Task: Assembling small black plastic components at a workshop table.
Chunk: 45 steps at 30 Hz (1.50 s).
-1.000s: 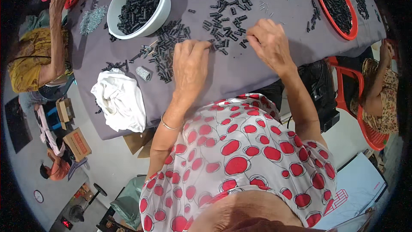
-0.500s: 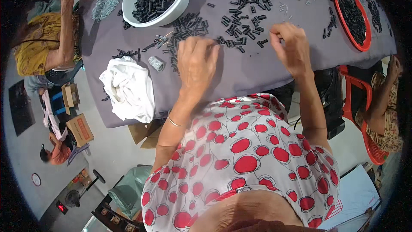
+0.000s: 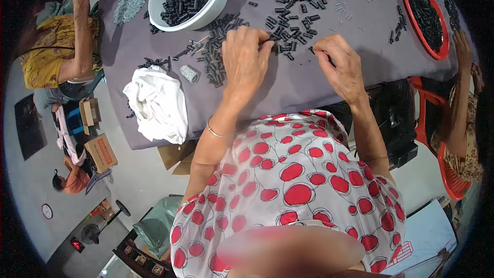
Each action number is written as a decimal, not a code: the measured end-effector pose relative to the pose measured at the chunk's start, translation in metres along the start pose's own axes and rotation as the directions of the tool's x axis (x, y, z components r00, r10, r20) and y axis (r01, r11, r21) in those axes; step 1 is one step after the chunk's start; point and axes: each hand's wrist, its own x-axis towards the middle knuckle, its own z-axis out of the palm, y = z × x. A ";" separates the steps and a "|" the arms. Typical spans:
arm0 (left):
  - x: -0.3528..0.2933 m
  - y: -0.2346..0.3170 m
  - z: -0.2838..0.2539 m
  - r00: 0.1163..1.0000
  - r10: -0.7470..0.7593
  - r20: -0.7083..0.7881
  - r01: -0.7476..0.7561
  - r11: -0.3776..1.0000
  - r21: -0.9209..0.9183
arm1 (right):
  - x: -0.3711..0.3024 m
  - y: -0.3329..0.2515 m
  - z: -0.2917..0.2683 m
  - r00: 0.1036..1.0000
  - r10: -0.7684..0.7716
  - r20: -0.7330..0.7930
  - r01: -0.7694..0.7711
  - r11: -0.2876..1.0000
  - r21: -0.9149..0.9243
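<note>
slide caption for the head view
Left hand and right hand near small black parts on grey cloth, white bowl beyond.

Workshop-type room: cloth-covered table (image 3: pixel 293 90); piled black parts (image 3: pixel 215 62); small metal pieces (image 3: pixel 129 8), far left; co-workers (image 3: pixel 56 49), left and right; cardboard boxes (image 3: pixel 101 153), fan (image 3: pixel 90 233), wall clock (image 3: pixel 47 211), left.
</note>
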 end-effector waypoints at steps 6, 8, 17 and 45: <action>-0.016 0.007 -0.023 0.877 -0.346 0.332 0.461 0.420 -0.782 | 0.011 -0.022 -0.004 0.998 0.054 0.027 -0.057 0.990 0.129; -0.019 0.016 -0.029 0.830 -0.341 0.442 0.539 0.287 -0.792 | 0.016 -0.031 -0.002 0.999 -0.033 0.015 0.030 0.988 0.154; -0.034 0.027 -0.027 0.860 -0.285 0.423 0.493 0.253 -0.832 | 0.011 -0.043 0.001 0.984 -0.167 0.068 0.151 0.968 0.199; -0.050 0.013 -0.017 0.731 -0.121 0.672 0.659 -0.132 -0.740 | -0.004 -0.045 0.001 0.972 -0.105 0.209 0.048 0.964 0.260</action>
